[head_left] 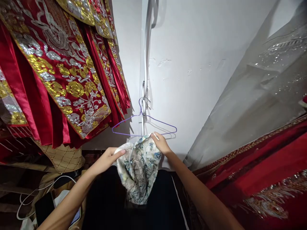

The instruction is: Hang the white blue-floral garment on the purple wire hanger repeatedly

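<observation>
A white cloth garment with a blue and green floral print (141, 169) hangs between my two hands, bunched at the top and loose below; its exact kind cannot be made out. My left hand (116, 155) pinches its upper left edge, thumb on top. At the upper right edge, my right hand (160, 142) grips the fabric, with the fingers partly behind it. Just above the cloth, a purple wire hanger (144, 119) hangs from a white upright fixture (144, 64) on the wall. The hanger carries no clothing.
Red costumes with gold and silver embroidery (76, 86) hang at the left. On the right are a grey translucent garment cover (251, 89) and red embroidered fabric (263, 166). At the lower left lie a white cable (22, 204) and a dark flat device (45, 207).
</observation>
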`<state>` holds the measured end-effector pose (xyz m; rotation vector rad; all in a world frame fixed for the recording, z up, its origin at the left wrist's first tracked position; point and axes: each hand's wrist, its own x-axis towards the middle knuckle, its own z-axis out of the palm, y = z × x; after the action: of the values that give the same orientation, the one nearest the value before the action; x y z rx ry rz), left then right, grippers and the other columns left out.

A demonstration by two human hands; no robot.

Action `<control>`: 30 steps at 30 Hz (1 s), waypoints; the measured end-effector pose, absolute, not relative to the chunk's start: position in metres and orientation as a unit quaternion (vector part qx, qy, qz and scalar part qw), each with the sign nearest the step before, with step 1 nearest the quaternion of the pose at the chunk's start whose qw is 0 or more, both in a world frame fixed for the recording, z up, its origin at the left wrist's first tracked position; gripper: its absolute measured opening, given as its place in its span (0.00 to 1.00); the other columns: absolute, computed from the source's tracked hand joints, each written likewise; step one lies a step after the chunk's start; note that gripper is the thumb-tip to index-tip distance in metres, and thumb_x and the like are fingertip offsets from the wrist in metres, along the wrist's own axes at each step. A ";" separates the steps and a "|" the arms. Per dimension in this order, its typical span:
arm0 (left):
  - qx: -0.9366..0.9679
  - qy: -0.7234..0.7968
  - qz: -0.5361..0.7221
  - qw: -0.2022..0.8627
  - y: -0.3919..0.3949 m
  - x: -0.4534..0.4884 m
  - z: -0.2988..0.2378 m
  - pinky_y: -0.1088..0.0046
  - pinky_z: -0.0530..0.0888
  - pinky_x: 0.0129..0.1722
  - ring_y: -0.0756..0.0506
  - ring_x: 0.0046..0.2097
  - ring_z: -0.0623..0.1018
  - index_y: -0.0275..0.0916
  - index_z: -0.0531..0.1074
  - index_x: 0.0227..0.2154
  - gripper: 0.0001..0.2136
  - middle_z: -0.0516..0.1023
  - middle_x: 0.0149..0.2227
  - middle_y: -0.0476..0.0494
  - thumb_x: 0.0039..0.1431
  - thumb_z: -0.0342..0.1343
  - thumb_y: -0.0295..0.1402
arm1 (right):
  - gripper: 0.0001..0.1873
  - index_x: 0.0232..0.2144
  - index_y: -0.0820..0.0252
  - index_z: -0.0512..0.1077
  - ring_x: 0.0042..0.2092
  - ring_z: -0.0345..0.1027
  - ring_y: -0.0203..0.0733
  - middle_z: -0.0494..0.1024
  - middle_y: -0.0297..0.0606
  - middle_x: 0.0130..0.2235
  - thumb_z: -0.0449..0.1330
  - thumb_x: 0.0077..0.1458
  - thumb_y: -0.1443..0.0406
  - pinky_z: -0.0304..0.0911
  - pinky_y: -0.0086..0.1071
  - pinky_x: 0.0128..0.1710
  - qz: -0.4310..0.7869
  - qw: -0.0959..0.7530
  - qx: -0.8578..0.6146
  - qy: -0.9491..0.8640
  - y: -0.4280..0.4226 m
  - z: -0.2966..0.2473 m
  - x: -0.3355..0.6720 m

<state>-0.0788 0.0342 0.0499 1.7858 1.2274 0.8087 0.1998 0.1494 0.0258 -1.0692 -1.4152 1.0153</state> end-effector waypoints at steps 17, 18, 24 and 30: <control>0.793 0.494 0.341 0.101 0.090 -0.111 0.097 0.61 0.68 0.57 0.40 0.55 0.73 0.39 0.71 0.45 0.13 0.75 0.54 0.40 0.62 0.46 0.35 | 0.17 0.19 0.56 0.63 0.28 0.54 0.39 0.61 0.32 0.22 0.55 0.56 0.56 0.52 0.31 0.29 0.338 0.433 -0.454 -0.701 0.090 0.040 0.219; 0.786 0.486 0.362 0.120 0.094 -0.103 0.100 0.63 0.70 0.55 0.41 0.53 0.75 0.40 0.68 0.50 0.16 0.76 0.53 0.40 0.62 0.45 0.34 | 0.14 0.21 0.56 0.66 0.28 0.55 0.39 0.63 0.32 0.23 0.55 0.56 0.58 0.53 0.31 0.30 0.331 0.425 -0.444 -0.716 0.086 0.040 0.218; 0.793 0.476 0.376 0.049 0.113 -0.086 0.104 0.65 0.69 0.55 0.41 0.51 0.76 0.38 0.72 0.52 0.19 0.78 0.50 0.40 0.61 0.45 0.30 | 0.37 0.57 0.50 0.68 0.23 0.54 0.38 0.63 0.25 0.20 0.57 0.40 0.71 0.54 0.31 0.27 0.208 0.481 -0.514 -0.679 0.068 0.047 0.247; 0.806 0.459 0.373 0.022 0.108 -0.095 0.116 0.67 0.69 0.52 0.43 0.48 0.75 0.38 0.74 0.49 0.16 0.75 0.45 0.42 0.64 0.44 0.32 | 0.24 0.45 0.60 0.77 0.33 0.68 0.45 0.76 0.37 0.30 0.68 0.43 0.62 0.61 0.34 0.33 0.260 0.492 -0.531 -0.640 0.092 0.090 0.317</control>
<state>-0.0951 0.1076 0.1159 2.4975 1.4237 1.1543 0.3173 0.0922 0.0898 -1.2882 -1.5522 0.6300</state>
